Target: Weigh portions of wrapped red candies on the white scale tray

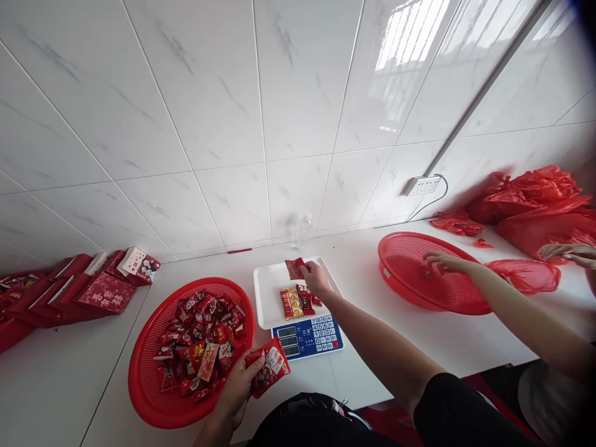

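Observation:
My left hand [239, 385] is closed around a few red snack packets [270, 367] beside a red basket [139, 379] full of several wrapped candies [200, 344]. My right hand [315, 277] pinches a small red packet [294, 267] above the white tray of a weighing scale [267, 292]. Three or so packets [299, 301] lie on that tray, and the scale's blue keypad panel [308, 336] faces me.
Another person's hands [440, 261] reach into a second red basket [405, 254] at the right, beside red plastic bags [535, 205]. Red gift boxes [93, 285] line the wall at the left. A power strip [421, 185] hangs on the tiled wall.

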`<state>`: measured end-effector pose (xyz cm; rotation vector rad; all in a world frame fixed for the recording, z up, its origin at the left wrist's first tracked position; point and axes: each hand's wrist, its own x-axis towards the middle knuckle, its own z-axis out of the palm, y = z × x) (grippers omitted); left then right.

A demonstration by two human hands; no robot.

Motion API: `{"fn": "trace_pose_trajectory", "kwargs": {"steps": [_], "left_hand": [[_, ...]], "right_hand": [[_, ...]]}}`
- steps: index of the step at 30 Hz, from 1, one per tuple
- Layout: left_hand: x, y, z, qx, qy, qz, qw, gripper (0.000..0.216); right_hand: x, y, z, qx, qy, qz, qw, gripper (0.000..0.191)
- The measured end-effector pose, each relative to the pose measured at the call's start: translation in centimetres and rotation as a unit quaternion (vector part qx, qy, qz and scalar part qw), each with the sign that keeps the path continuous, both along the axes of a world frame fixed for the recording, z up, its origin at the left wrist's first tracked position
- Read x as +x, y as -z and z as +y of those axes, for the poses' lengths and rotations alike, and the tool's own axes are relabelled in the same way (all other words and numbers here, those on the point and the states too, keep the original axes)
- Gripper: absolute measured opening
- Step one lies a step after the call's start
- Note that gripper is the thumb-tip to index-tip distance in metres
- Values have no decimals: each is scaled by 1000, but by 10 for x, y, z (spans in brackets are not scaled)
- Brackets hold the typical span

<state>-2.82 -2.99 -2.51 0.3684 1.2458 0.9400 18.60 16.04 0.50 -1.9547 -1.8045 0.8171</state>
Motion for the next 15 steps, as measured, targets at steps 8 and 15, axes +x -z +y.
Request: {"fn": "trace_pose_trajectory", "kwargs": {"steps": [8,15], "left_hand": [[4,-7,1,5,22,-32,999,42],[23,-16,3,74,147,-20,986,31]], "right_hand": [[9,4,-59,-37,1,86,996,48],[2,8,-147,-242,-167,371,881,45]]}}
